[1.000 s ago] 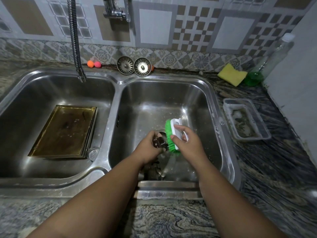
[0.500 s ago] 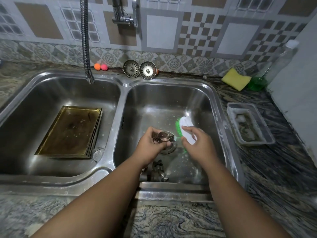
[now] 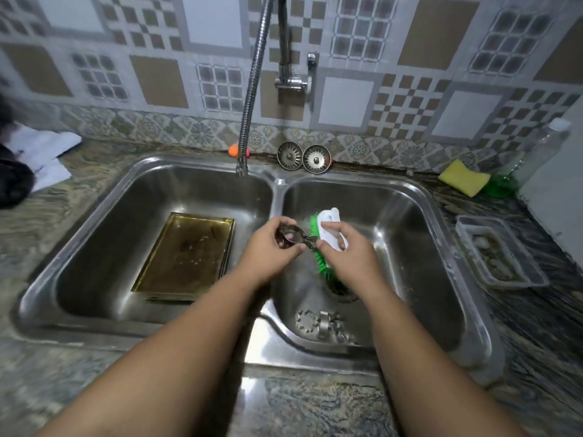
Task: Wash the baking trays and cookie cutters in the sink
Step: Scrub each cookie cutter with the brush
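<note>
**Sink and hands**

The sink (image 3: pixel 309 357) has two basins and is set in a counter (image 3: pixel 315 411).

- Left hand (image 3: pixel 268 250): fingers curled round a metal cutter (image 3: pixel 291 236), which is held above the left edge of the right basin.
- Right hand (image 3: pixel 350 257): thumb and fingers wrapped round the white handle of a brush (image 3: pixel 328 217). The green bristles face left and touch the right end of the cutter.

**Left basin**

- Trays (image 3: pixel 186 253): stacked flat on the basin floor, toward the right wall and the near edge (layered edges show along the stack's right side). The top surface is brownish and wet, with specks.
- Hose (image 3: pixel 252 89): hangs from the wall, with its nozzle over the far right corner of this basin.

**Right basin**

- Loose cutters (image 3: pixel 321 323): lie on the floor by the near edge, just in front of the drain (image 3: pixel 342 290). Their shapes are too blurred to tell apart.

**Back rim**

- Two strainers (image 3: pixel 290 155): lean against the wall behind the divider, touching each other.
- Orange ball (image 3: pixel 232 149): just left of the hose.

**Counter**

- Far right corner: a yellow sponge (image 3: pixel 463 177), just beside a bottle (image 3: pixel 504 184) of green liquid.
- Right edge, near the sink rim: a clear tub (image 3: pixel 498 253) containing residue.
- Far left corner: a white cloth (image 3: pixel 44 152).
</note>
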